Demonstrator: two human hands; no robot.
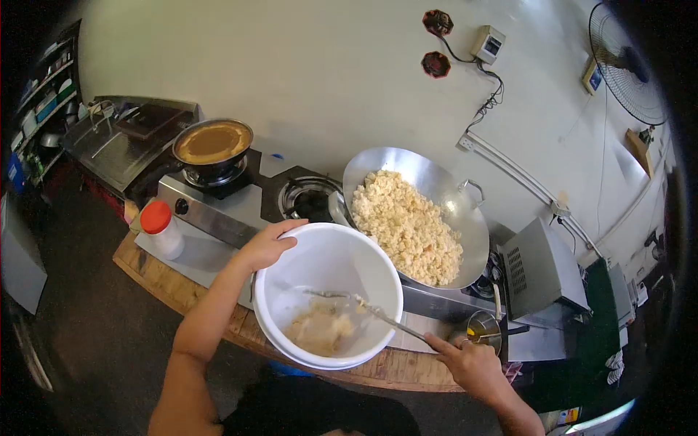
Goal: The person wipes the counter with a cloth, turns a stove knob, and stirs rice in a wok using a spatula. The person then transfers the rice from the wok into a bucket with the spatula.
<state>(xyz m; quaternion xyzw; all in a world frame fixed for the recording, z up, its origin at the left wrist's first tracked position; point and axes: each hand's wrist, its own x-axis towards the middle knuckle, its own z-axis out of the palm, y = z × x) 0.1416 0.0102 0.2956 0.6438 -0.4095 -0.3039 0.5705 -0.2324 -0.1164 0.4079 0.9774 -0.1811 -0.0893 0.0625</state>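
Observation:
My left hand [269, 245] is closed over the upper left rim of a deep white plastic tub [342, 254], which tilts towards me at the counter's front. Wrapped round a long-handled metal utensil [398, 323] are the fingers of my right hand [469, 367]. The utensil's head reaches inside the tub; its exact shape is unclear. Some pale, wet-looking food [320, 330] lies at the tub's bottom, partly blurred. Just beyond the tub, a large metal wok [472, 225] holds a heap of crumbly, cream-coloured food [407, 225].
A pan of brown liquid [213, 142] sits on the left burner. Beside the stove stands a red-lidded jar [163, 229]. An unused-looking burner [309, 198] lies between pan and wok. At right are a small pot [486, 327] and a grey metal box [545, 269].

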